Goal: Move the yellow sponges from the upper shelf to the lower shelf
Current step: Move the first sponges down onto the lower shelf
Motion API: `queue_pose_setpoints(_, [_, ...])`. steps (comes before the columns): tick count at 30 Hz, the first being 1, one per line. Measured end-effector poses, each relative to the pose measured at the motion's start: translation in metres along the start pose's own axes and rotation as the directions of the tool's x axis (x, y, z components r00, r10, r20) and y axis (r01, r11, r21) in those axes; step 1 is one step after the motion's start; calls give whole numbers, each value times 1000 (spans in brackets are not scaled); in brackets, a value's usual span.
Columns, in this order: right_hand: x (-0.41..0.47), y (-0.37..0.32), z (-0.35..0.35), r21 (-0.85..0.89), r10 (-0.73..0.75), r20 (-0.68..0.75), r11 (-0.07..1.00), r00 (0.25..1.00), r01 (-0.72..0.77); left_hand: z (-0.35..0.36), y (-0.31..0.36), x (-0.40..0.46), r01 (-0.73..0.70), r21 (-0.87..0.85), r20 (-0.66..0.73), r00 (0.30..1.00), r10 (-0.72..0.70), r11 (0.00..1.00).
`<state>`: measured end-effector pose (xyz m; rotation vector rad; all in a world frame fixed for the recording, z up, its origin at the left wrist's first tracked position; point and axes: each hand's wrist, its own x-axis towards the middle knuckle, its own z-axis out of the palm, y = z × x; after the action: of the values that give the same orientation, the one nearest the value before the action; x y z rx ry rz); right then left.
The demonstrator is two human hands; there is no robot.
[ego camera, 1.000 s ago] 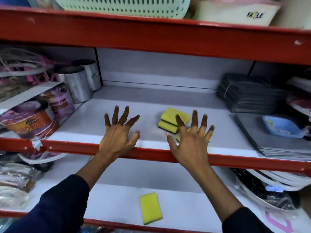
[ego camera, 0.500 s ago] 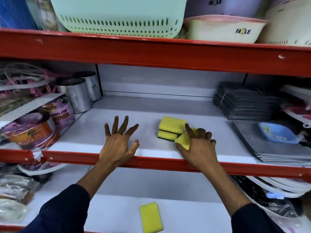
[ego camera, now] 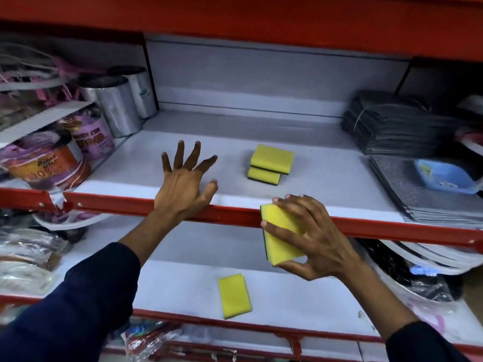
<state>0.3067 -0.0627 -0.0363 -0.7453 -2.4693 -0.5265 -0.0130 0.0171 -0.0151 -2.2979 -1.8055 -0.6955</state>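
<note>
Fingers of our right hand (ego camera: 311, 236) clasp a yellow sponge (ego camera: 282, 236) before the upper shelf (ego camera: 326, 184); our left hand (ego camera: 185, 184) rests splayed, empty.

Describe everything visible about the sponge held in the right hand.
The held sponge is a rectangular block, bright yellow with a thin dark layer along its left edge. It looks like soft foam. The right hand has it in a grip, fingers over the top end and thumb under the lower end. It is tilted, held off any surface in front of the red front rail of the upper shelf.
</note>
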Motion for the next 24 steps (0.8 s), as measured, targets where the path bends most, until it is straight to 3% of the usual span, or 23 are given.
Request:
queue_pose_setpoints(4, [-39,-22,39,62,-53,118,997,992,46,2,-1,-4,5,-7,0,1000,-5,1000])
queue_pose_setpoints(7, [-67,-37,74,142,28,344,987,939,-81,3,-1,-4,6,-14,-7,1000,-6,1000])
queue_pose_setpoints(10, [-94,-49,110,143,137,542,957,829,-252,4,1,-4,11,-21,-7,1000,-11,1000])
queue_pose_setpoints(15, [-120,-66,161,37,244,777,903,580,-428,2,2,-4,24,-25,-2,1000,-24,999])
queue_pose_setpoints(24, [-111,-92,189,113,204,777,885,595,-451,1,2,-4,31,-32,17,999,-31,999])
